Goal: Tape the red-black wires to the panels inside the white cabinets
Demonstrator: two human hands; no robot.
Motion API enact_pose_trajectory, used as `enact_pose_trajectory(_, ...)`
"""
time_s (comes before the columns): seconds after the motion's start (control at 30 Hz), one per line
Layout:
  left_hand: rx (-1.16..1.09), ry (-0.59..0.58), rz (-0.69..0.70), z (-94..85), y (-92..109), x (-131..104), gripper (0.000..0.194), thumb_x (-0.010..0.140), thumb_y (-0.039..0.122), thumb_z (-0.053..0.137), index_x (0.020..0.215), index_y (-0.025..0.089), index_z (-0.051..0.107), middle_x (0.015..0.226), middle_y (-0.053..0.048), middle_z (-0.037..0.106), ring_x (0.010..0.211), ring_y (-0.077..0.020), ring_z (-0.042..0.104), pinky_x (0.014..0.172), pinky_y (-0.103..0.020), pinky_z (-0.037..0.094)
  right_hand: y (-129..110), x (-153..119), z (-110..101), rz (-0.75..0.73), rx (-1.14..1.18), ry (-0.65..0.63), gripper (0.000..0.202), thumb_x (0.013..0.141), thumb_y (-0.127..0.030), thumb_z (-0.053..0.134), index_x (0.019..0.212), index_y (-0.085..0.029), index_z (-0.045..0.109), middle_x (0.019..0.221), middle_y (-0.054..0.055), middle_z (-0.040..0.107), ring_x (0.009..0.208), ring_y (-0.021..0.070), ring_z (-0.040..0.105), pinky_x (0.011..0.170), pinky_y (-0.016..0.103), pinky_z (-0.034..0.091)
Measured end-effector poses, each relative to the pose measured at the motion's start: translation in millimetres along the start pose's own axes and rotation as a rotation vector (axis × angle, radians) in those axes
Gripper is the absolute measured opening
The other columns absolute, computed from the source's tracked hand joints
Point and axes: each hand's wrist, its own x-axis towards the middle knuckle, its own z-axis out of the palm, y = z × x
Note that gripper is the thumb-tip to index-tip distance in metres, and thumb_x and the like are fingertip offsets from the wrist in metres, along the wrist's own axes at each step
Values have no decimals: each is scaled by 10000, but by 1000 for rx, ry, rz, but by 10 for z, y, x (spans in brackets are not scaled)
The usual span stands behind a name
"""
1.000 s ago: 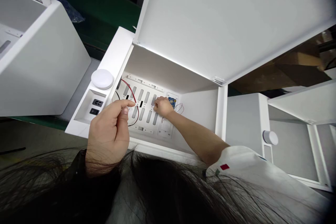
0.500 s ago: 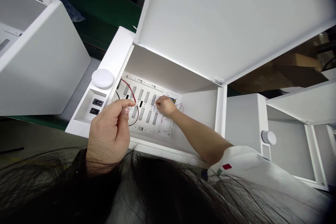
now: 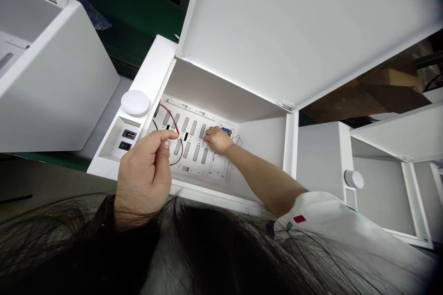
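My left hand [image 3: 147, 170] is at the left end of an open white box [image 3: 204, 78], with its thumb and index finger in a pinch. A thin red wire [image 3: 170, 115] runs from the box's left wall to those fingertips. Below them the wire curves down over the slotted white panel [image 3: 191, 147] on the box floor. My right hand [image 3: 217, 139] reaches inside with bent fingers closed close over the panel. Whatever its fingertips hold is hidden or too small to make out. Beside it lies a small blue circuit board [image 3: 227, 132], with thin wires [image 3: 238, 140] nearby.
The raised white lid [image 3: 294, 23] stands behind the box. A round white knob [image 3: 135, 103], a power socket [image 3: 129, 134] and a black switch [image 3: 125, 146] sit on its left end. Other white boxes stand at left [image 3: 65, 83] and right [image 3: 320, 161]. Cardboard [image 3: 391, 92] lies back right.
My right hand's fingers have shifted slightly and lie flatter over the panel. My left hand keeps its pinch by the red wire, almost unmoved.
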Motion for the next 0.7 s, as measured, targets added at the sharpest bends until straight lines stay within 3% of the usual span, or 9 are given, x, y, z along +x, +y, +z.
enact_pose_trajectory(0.27, 1, -4, 1, -12, 32, 12, 218, 931, 209, 481, 1045, 213, 667, 722, 24, 587, 612, -94, 504, 631, -216, 412, -58, 64, -218, 23, 65, -91, 254, 841, -111, 471, 848, -115, 724, 958, 131, 655, 985, 222, 513, 857, 318, 362)
enact_pose_trajectory(0.4, -26, -32, -22, -32, 34, 17, 223, 938, 217, 468, 1045, 208, 663, 719, 25, 594, 637, -99, 528, 628, -225, 404, -75, 117, -470, 121, 101, -280, 144, 714, -113, 579, 760, -133, 714, 878, 102, 681, 856, 200, 565, 701, 274, 385)
enact_pose_trajectory(0.47, -36, -37, -34, -39, 26, 17, 226, 942, 228, 461, 1044, 213, 662, 706, 29, 593, 641, -101, 531, 638, -229, 403, -93, 118, -668, 187, 140, -379, 125, 659, -119, 612, 735, -146, 706, 805, 73, 685, 742, 177, 569, 624, 262, 369)
enact_pose_trajectory(0.53, -38, -50, -45, -40, 21, 23, 236, 949, 246, 446, 1054, 226, 656, 698, 33, 594, 640, -106, 531, 644, -236, 401, -133, 84, -936, 208, 221, -399, 122, 647, -133, 617, 731, -162, 700, 766, 44, 683, 686, 154, 561, 587, 250, 354)
enact_pose_trajectory(0.7, 56, -201, -92, -23, 65, 87, 274, 941, 386, 460, 1097, 231, 625, 818, 4, 640, 691, -148, 553, 657, -277, 392, -471, -152, -1805, 162, 487, -145, 131, 692, -173, 595, 775, -167, 697, 747, 9, 669, 671, 113, 555, 631, 235, 381)
